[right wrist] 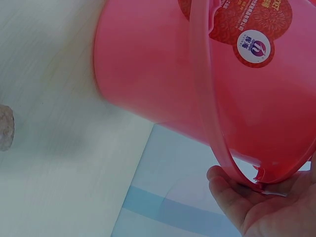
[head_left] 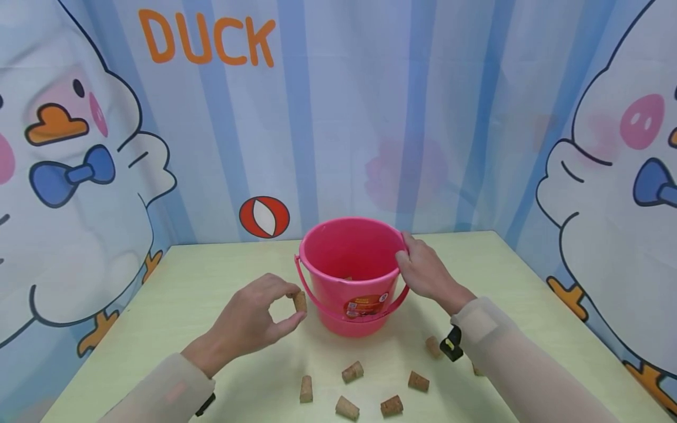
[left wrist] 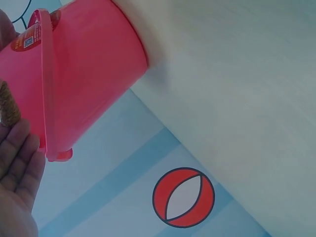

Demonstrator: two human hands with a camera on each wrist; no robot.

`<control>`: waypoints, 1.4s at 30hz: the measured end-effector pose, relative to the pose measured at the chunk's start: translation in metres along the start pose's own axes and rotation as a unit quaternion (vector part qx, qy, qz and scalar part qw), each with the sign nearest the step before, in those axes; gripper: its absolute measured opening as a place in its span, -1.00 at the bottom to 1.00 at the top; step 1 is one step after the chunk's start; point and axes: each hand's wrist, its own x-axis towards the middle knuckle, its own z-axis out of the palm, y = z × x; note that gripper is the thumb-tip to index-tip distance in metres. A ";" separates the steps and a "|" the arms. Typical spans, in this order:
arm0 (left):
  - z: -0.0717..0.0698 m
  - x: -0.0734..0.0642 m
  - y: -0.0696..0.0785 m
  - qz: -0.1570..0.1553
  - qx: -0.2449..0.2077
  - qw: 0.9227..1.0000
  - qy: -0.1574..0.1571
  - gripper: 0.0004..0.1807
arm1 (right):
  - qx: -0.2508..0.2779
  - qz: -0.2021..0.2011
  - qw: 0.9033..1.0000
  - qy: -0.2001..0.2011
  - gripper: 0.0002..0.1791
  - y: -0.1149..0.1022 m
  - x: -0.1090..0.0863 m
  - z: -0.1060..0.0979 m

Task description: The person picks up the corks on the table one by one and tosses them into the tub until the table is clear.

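A pink plastic bucket [head_left: 351, 294] stands on the table, its handle hanging down in front. My right hand [head_left: 425, 270] grips the bucket's right rim by the handle joint; the right wrist view shows its fingers [right wrist: 232, 195] at that spot. Left of the bucket, my left hand [head_left: 254, 317] pinches a cork [head_left: 300, 302] between thumb and fingertips, a little below rim height and outside the bucket. That cork [left wrist: 8, 106] also shows at the left edge of the left wrist view. Only a small brown bit is visible inside the bucket; most of its bottom is hidden.
Several loose corks, among them one upright cork [head_left: 306, 389] and a darker one [head_left: 392, 405], are scattered on the pale table [head_left: 222, 264] before the bucket. Another cork [head_left: 478, 370] is partly hidden by the right sleeve. A printed curtain [head_left: 344, 117] hangs behind the table's back edge.
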 end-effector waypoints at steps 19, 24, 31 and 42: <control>-0.003 0.021 0.008 0.016 0.003 0.999 0.036 -0.60 | 0.003 0.006 1.000 -0.004 -0.46 0.001 0.000 0.001; -0.003 0.025 0.010 0.019 -0.001 0.999 0.036 -0.62 | 0.004 0.004 1.000 -0.004 -0.48 0.001 0.000 0.001; -0.003 0.028 0.009 0.023 -0.008 0.999 0.045 -0.63 | 0.004 0.003 1.000 -0.003 -0.48 0.000 0.000 0.001; -0.005 0.034 0.009 0.013 -0.002 0.999 0.049 -0.63 | 0.006 0.004 1.000 -0.002 -0.46 -0.002 0.000 0.000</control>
